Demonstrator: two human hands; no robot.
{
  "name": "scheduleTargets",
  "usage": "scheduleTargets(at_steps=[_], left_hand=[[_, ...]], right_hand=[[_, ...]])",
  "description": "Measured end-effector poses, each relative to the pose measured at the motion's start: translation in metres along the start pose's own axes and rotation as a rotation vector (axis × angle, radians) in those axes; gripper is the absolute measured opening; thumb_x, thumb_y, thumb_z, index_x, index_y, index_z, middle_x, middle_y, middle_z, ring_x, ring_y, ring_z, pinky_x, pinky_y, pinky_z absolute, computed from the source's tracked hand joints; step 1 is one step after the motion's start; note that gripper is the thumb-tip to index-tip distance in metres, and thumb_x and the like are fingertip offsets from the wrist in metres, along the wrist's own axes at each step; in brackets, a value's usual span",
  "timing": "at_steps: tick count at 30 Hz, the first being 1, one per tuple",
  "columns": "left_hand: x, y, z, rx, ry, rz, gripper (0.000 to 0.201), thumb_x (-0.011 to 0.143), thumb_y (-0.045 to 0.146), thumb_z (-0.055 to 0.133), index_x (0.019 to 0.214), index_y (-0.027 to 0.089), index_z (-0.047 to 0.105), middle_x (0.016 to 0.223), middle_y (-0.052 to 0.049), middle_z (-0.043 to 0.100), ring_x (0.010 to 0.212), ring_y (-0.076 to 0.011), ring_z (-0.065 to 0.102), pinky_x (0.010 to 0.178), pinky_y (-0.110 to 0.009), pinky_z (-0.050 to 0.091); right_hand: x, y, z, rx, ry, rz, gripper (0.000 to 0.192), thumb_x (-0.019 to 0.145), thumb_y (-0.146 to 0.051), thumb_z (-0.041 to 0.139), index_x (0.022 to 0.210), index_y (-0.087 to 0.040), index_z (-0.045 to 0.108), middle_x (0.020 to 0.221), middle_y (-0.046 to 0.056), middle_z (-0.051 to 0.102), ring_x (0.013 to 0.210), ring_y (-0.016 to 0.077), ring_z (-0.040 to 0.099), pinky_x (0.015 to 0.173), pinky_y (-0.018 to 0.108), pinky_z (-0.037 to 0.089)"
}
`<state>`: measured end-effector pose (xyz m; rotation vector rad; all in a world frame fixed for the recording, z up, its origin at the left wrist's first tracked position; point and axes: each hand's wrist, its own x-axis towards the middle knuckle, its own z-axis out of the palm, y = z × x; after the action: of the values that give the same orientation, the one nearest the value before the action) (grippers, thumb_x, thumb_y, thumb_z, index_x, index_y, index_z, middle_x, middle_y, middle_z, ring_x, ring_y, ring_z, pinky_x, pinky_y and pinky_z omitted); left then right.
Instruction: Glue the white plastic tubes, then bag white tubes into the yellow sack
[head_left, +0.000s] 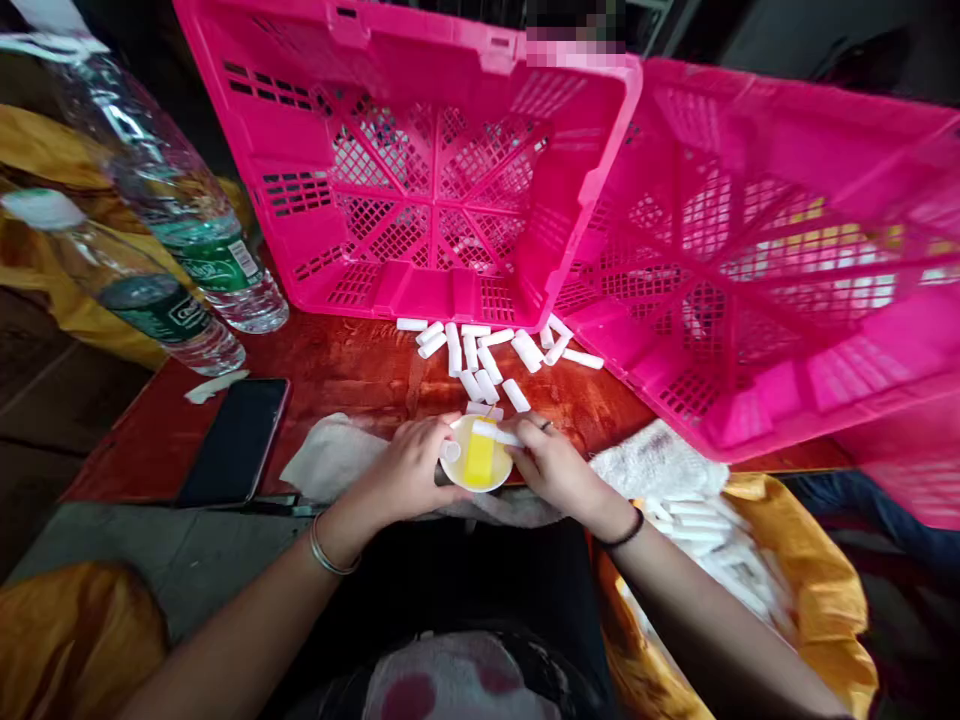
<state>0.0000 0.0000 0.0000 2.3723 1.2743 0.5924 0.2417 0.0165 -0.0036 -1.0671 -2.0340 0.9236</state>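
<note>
My left hand (409, 470) grips the rim of a small white bowl (477, 480) that holds a yellow sponge (480, 458). A short white tube (450, 451) sits at its fingertips by the bowl's left edge. My right hand (551, 465) pinches another white tube (496, 433) and holds it over the sponge. Several loose white tubes (484, 352) lie on the red table (360, 370) just beyond the bowl. A white cloth (330, 458) lies under my hands.
Two pink plastic crates (420, 150) (757, 250) stand tipped on their sides behind the tubes. Two water bottles (180, 200) and a black phone (234, 440) are at the left. An orange bag (795, 580) with several white tubes (701, 530) sits at my right.
</note>
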Motion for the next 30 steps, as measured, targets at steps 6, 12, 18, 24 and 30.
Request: scheduleTargets(at_steps=[6,12,18,24,30], left_hand=[[-0.003,0.000,-0.003,-0.020,0.021,0.006,0.069,0.061,0.040,0.090,0.111,0.021,0.046,0.134,-0.018,0.059,0.117,-0.0373,0.060,0.095,-0.055,0.049],[-0.004,-0.002,-0.002,-0.020,0.026,0.014,0.067,0.063,0.040,0.089,0.110,0.021,0.046,0.136,-0.018,0.058,0.118,-0.0362,0.060,0.095,-0.054,0.049],[-0.003,0.001,-0.005,-0.018,0.019,0.002,0.065,0.061,0.041,0.090,0.106,0.021,0.047,0.132,-0.017,0.060,0.115,-0.0356,0.061,0.095,-0.053,0.049],[-0.003,0.001,-0.005,-0.025,0.022,0.013,0.060,0.065,0.043,0.087,0.104,0.020,0.048,0.132,-0.017,0.060,0.116,-0.0352,0.060,0.094,-0.051,0.049],[-0.004,0.001,-0.004,-0.013,0.024,0.016,0.062,0.062,0.041,0.088,0.104,0.020,0.047,0.132,-0.018,0.060,0.115,-0.0354,0.061,0.093,-0.051,0.049]], right_hand=[[-0.006,0.002,0.003,-0.117,0.059,-0.052,0.018,0.094,-0.025,0.053,0.105,-0.019,0.066,0.098,0.011,0.066,0.093,0.0229,0.065,0.084,0.040,0.057],[-0.008,0.003,0.003,0.054,0.028,-0.019,0.019,0.096,-0.027,0.052,0.111,-0.020,0.062,0.099,0.009,0.068,0.093,0.0216,0.068,0.083,0.038,0.059],[-0.013,-0.004,0.000,-0.106,0.012,-0.183,0.019,0.095,-0.020,0.050,0.108,-0.019,0.064,0.104,0.012,0.064,0.098,0.0230,0.065,0.083,0.040,0.059],[-0.018,-0.010,-0.001,-0.022,0.044,-0.070,0.013,0.096,-0.022,0.055,0.108,-0.020,0.061,0.094,0.008,0.067,0.085,0.0186,0.068,0.075,0.034,0.060],[-0.023,-0.013,0.001,-0.154,0.027,-0.256,0.016,0.095,-0.017,0.054,0.107,-0.020,0.065,0.109,0.011,0.062,0.100,0.0210,0.064,0.083,0.036,0.059]])
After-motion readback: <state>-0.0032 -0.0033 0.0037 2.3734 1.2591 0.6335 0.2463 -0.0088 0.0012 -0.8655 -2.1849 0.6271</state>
